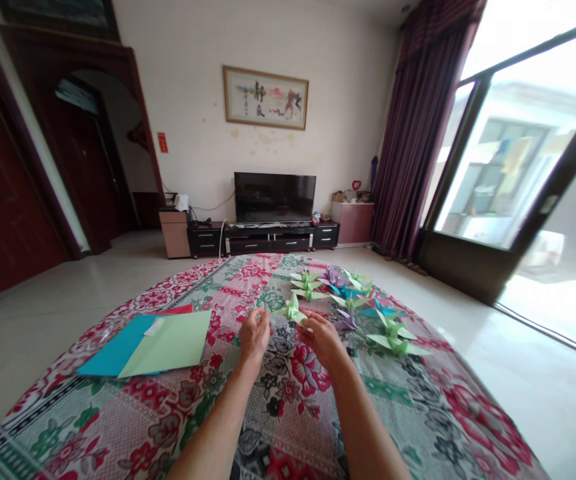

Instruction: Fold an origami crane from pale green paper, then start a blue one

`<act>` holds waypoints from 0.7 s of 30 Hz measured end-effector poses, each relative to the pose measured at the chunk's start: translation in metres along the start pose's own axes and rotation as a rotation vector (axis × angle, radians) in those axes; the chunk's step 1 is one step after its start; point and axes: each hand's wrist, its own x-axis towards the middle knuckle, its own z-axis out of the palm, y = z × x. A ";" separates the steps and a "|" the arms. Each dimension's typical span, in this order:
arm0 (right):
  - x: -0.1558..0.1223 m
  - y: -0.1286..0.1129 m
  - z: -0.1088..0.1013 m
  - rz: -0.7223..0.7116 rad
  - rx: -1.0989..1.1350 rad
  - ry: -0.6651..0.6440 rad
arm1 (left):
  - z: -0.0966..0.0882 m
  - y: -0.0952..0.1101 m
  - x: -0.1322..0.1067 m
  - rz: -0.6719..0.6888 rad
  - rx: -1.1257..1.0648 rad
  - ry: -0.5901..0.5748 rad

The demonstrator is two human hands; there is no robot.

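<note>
Both my hands rest over a floral patterned cloth [288, 413] spread across a table. My right hand [324, 339] has its fingers closed on the wing of a light green paper crane [292, 310]. My left hand [254, 332] is just left of that crane, fingers curled, and I cannot see anything in it. Beyond the hands lie several folded paper cranes [353, 297] in green, blue and purple, and a larger green crane [394, 337] sits to the right.
A stack of flat paper sheets [151, 341], light green over blue and red, lies at the left. Beyond the table are a TV [275, 197] on a low black cabinet, a dark wooden doorway at left, and a large glass door with curtains at right.
</note>
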 end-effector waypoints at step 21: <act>0.006 -0.001 -0.009 -0.086 -0.053 0.128 | 0.037 -0.003 -0.001 0.546 0.143 0.157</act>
